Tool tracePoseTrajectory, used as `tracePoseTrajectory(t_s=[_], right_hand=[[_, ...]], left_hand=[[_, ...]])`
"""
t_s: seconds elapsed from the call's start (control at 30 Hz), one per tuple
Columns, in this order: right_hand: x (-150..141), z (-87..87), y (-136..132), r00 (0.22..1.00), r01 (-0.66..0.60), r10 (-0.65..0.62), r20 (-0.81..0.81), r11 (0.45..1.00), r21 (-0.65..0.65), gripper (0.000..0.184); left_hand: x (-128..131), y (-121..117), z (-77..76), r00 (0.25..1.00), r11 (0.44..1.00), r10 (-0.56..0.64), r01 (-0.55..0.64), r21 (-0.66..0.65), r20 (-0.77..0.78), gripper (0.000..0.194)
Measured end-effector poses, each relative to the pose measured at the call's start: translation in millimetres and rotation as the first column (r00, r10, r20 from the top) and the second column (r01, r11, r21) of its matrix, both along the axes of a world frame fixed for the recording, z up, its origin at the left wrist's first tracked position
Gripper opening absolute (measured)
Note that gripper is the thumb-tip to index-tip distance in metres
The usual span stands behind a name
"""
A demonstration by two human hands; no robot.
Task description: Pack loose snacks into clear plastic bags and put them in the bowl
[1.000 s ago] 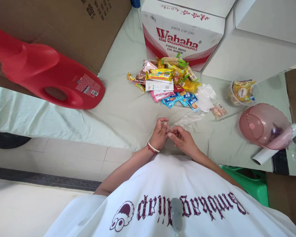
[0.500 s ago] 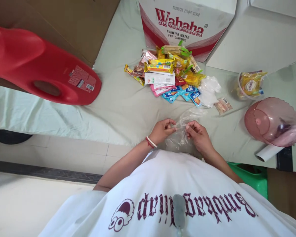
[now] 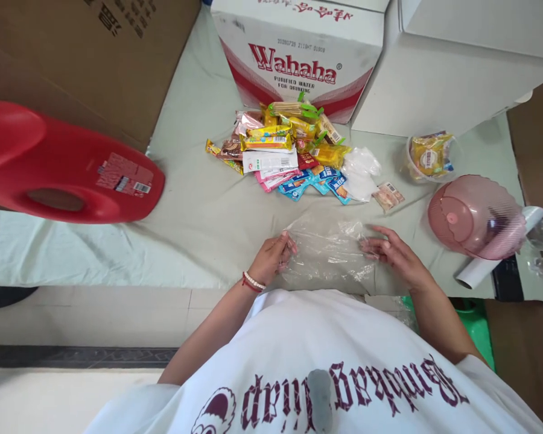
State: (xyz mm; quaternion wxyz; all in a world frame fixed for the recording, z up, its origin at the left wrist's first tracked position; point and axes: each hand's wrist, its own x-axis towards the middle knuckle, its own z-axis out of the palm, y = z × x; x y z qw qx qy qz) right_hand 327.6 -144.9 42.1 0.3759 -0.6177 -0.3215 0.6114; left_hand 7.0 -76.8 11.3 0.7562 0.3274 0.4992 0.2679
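A clear plastic bag (image 3: 328, 250) is spread between my two hands, close to the front edge of the covered table. At its left side, my left hand (image 3: 274, 258) has its fingers closed on the film. My right hand (image 3: 396, 256) grips the bag's right side, its index finger stretched out and the film over its other fingertips. Beyond the bag lies a heap of wrapped snacks, among them yellow packets (image 3: 266, 140), a white packet (image 3: 270, 160) and blue sachets (image 3: 314, 182). Crumpled white plastic (image 3: 361, 172) and a small pinkish packet (image 3: 388, 196) lie to the heap's right.
A red jug (image 3: 85, 181) lies on the left. Behind the heap stands a Wahaha carton (image 3: 298, 66), beside a white box (image 3: 438, 84). To the right are a clear tub (image 3: 409, 166) of snacks, a pink ribbed bowl (image 3: 475, 211) and a white roll (image 3: 473, 276).
My hands have moved apart, drawing the bunched plastic bag out wide between them. The whole view has shifted, so the table things appear further left.
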Motion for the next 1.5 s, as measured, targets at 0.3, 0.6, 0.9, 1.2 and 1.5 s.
tracePoseTrajectory(t_s=[0.3, 0.6, 0.9, 1.2, 1.5], right_hand=[[-69, -26.3, 76, 0.999, 0.008, -0.003, -0.041, 0.992, 0.126, 0.042], [-78, -40.9, 93, 0.973, -0.017, -0.058, 0.222, 0.947, 0.322, 0.037], [3, -42.6, 53, 0.704, 0.317, -0.501, 0.504, 0.856, 0.407, 0.039], [-61, -26.4, 13, 0.515, -0.697, 0.130, 0.847, 0.639, 0.325, 0.045], [-39, 12.2, 89, 0.388, -0.738, 0.206, 0.898, 0.653, 0.169, 0.034]], left_hand=[[-34, -15, -1.2, 0.667, 0.832, 0.285, 0.184, 0.523, -0.688, 0.047], [-34, -6, -5.2, 0.455, 0.171, -0.007, 0.878, 0.448, -0.890, 0.076], [-46, 2, -17.2, 0.405, 0.185, -0.012, 0.899, 0.396, -0.914, 0.079], [-38, -1, -19.4, 0.367, 0.252, 0.107, 0.889, 0.382, -0.924, 0.077], [-55, -3, -25.3, 0.350, 0.289, 0.119, 0.883, 0.370, -0.929, 0.100]])
